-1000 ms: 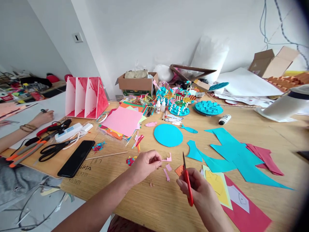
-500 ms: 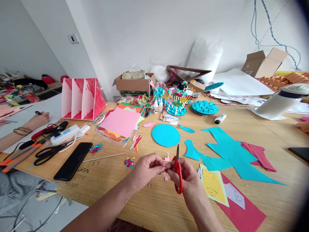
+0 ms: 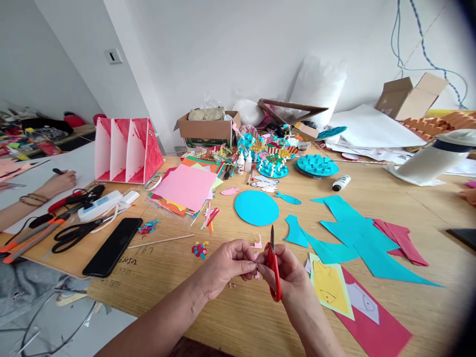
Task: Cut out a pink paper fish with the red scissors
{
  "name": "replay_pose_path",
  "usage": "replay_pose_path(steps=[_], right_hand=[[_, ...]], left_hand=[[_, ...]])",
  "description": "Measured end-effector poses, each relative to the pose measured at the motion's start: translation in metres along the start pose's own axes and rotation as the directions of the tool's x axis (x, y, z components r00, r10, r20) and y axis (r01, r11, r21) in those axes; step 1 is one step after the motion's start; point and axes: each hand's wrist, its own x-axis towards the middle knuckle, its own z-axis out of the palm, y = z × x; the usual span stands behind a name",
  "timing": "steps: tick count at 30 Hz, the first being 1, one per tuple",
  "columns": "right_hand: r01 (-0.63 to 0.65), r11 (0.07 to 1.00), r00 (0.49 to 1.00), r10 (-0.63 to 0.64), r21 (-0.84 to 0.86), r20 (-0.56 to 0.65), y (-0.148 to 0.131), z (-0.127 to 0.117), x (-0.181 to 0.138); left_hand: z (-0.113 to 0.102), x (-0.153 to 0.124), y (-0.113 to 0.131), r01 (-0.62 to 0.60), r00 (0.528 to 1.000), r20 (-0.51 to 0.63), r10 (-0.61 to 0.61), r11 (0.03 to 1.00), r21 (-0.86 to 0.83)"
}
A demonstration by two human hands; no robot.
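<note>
My right hand (image 3: 292,277) grips small red-handled scissors (image 3: 274,270) with the blades pointing up and closed. My left hand (image 3: 225,265) is pinched, fingertips meeting the right hand's fingers beside the scissors; something tiny between them is too small to name. Both hands hover over the wooden table (image 3: 241,312) near its front edge. Small pink paper scraps (image 3: 257,244) lie just beyond the fingers. A yellow sheet with a drawn fish (image 3: 329,287) lies right of my right hand on a red sheet (image 3: 375,332).
A turquoise paper circle (image 3: 256,208) and turquoise offcuts (image 3: 357,238) lie mid-table. A black phone (image 3: 113,245), black scissors (image 3: 74,233) and a stack of coloured paper (image 3: 186,188) sit to the left. Another person's hand (image 3: 55,183) holds a pen at far left.
My right hand brought the scissors left and up to meet my left hand; the two now touch at the fingertips. The view shifted slightly.
</note>
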Motion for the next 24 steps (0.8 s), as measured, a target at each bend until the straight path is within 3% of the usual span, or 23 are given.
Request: replay_pose_path(steps=[6, 14, 17, 19, 21, 24], right_hand=[[-0.011, 0.999, 0.999, 0.01, -0.037, -0.036, 0.002, -0.001, 0.001], [-0.024, 0.996, 0.995, 0.016, -0.084, -0.098, 0.013, -0.004, 0.006], [-0.031, 0.994, 0.988, 0.014, -0.108, -0.156, 0.01, -0.011, 0.006], [-0.012, 0.993, 0.976, -0.014, -0.117, -0.219, 0.007, -0.018, 0.006], [-0.006, 0.992, 0.967, -0.026, -0.123, -0.255, 0.005, -0.024, 0.006], [-0.02, 0.989, 0.966, -0.018, -0.145, -0.258, 0.005, -0.026, 0.006]], left_hand=[[0.003, -0.003, 0.001, 0.014, 1.0, 0.028, -0.014, 1.0, 0.014], [0.009, 0.001, -0.012, -0.031, 0.991, -0.132, 0.031, 1.0, 0.006], [0.001, 0.0, -0.015, -0.065, 0.984, -0.144, 0.108, 0.959, 0.277], [-0.004, -0.003, -0.016, -0.12, 0.982, -0.046, 0.182, 0.795, 0.595], [-0.005, -0.007, -0.019, -0.222, 0.969, 0.129, 0.212, 0.51, 0.831], [-0.004, -0.009, -0.024, -0.323, 0.938, 0.303, 0.166, 0.111, 0.94]])
